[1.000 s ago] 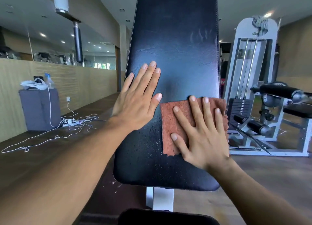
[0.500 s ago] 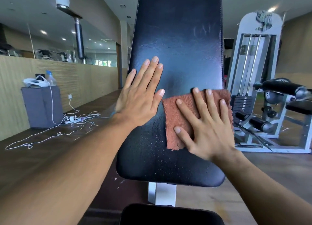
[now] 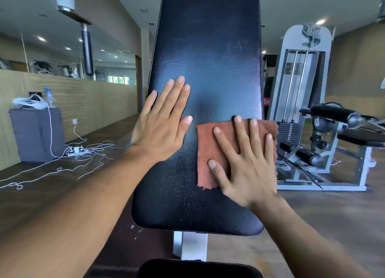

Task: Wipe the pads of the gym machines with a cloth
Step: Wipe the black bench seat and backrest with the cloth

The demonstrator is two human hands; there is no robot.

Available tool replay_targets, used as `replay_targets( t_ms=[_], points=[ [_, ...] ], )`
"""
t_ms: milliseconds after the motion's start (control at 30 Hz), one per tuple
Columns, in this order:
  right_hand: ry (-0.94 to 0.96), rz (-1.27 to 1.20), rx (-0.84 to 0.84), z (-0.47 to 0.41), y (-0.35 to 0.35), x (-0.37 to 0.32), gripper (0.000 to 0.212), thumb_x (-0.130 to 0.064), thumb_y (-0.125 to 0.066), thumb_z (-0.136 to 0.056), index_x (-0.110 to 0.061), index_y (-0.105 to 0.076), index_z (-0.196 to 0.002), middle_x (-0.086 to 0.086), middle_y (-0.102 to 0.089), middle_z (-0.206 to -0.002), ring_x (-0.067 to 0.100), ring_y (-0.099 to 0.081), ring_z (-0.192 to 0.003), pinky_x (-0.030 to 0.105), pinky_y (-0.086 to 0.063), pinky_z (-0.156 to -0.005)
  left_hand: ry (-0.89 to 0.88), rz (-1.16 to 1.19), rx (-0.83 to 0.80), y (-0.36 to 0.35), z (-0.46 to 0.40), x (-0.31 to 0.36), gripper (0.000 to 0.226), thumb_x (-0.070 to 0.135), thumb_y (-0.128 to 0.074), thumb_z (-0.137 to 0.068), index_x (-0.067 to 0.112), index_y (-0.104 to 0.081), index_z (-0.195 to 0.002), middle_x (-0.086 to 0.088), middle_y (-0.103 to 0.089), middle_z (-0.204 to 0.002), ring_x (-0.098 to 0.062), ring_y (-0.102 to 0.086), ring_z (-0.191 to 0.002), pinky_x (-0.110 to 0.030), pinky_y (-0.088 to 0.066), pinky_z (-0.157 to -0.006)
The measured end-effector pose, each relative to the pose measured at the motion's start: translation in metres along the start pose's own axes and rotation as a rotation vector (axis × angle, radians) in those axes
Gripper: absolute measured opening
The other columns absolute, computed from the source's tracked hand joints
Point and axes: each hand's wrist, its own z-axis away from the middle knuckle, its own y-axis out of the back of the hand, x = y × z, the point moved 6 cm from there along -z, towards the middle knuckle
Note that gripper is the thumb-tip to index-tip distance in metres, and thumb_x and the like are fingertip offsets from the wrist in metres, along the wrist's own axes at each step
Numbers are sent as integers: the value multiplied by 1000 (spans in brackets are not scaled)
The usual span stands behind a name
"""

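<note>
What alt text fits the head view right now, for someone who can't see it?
The right hand presses an orange cloth flat against a black backrest pad, while the left hand rests open on the pad beside it. Droplets speckle the pad's lower part; a white weight-stack machine stands behind.

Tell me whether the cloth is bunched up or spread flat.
Spread flat. The cloth lies as a smooth rectangle against the pad, pressed by the right hand with straight, splayed fingers.

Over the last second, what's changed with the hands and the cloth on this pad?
Hardly anything. The right hand stays flat on the orange cloth at the backrest pad's right edge; any shift looks like camera motion. The left hand stays flat on the pad. Nothing gripped or released.
</note>
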Motion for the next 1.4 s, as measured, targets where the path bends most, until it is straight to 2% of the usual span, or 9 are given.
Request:
replay_targets(
  t_ms=[233,433,567,700,800,900,1033,1167,1400],
  points=[
    [279,74,-65,63,-24,-7,69,-66,-40,-92,-41,-26,-155,6,-13,-166,35,-14,-152,60,-21,-113,-9,17,22,1,1,1,61,40,-20,-104,12,-14,-158,-4,-9,-166,-19,-8,-153,-40,-7,-121],
    [-10,-13,-23,40,-15,-10,69,-62,-37,-93,-38,-23,-156,8,-10,-167,36,-7,-153,60,-7,-118,-9,37,17,-1,0,0,61,40,-22,-103,13,-14,-158,-4,-8,-166,-20,-8,-153,-42,-10,-121],
    [103,12,-47,67,-26,-28,70,-63,-43,-91,-40,-28,-154,6,-14,-166,35,-18,-151,63,-18,-114,-14,53,8,-2,0,0,61,40,-22,-104,13,-15,-158,-4,-9,-166,-20,-8,-153,-42,-9,-121],
    [1,-12,-39,30,-18,-35,68,-63,-40,-92,-39,-27,-155,7,-13,-167,35,-13,-153,62,-10,-116,-21,95,-14,0,-1,-1,60,39,-24,-104,13,-18,-158,-3,-12,-166,-19,-9,-153,-41,-10,-121],
    [-51,-57,-49,9,-18,-59,69,-61,-37,-96,-36,-20,-157,10,-7,-167,35,-3,-154,63,-2,-117,21,356,-25,10,-3,-4,57,38,-24,-104,14,-26,-156,0,-16,-165,-13,-9,-152,-32,-2,-121],
    [-56,-99,-75,5,-18,-70,70,-60,-36,-96,-36,-13,-158,8,0,-168,34,3,-154,61,4,-117,115,640,18,31,11,-5,48,25,-35,-104,7,-41,-148,-4,-31,-160,-12,-23,-149,-26,-13,-122],
    [-23,-311,-104,6,-8,-60,76,-51,-37,-95,-26,-6,-160,2,1,-168,23,7,-154,54,2,-120,-72,596,100,51,51,40,48,19,-42,-100,-1,-45,-144,-12,-38,-155,-22,-31,-147,-34,-21,-121],
    [-15,-745,-48,7,7,-18,63,-26,-44,-94,-18,-26,-154,-3,-23,-164,6,-17,-151,37,-24,-121,-60,545,-70,18,61,86,61,44,-23,-106,8,-19,-155,-5,-17,-164,-20,-16,-152,-42,-19,-121],
    [10,-460,129,-16,19,15,48,-23,-37,-101,-12,-42,-147,6,-34,-159,25,-24,-151,54,-21,-120,-96,96,-119,-12,67,93,61,65,-36,-96,39,-30,-151,-3,-13,-166,-28,-16,-152,-47,-17,-118]
  ],
)
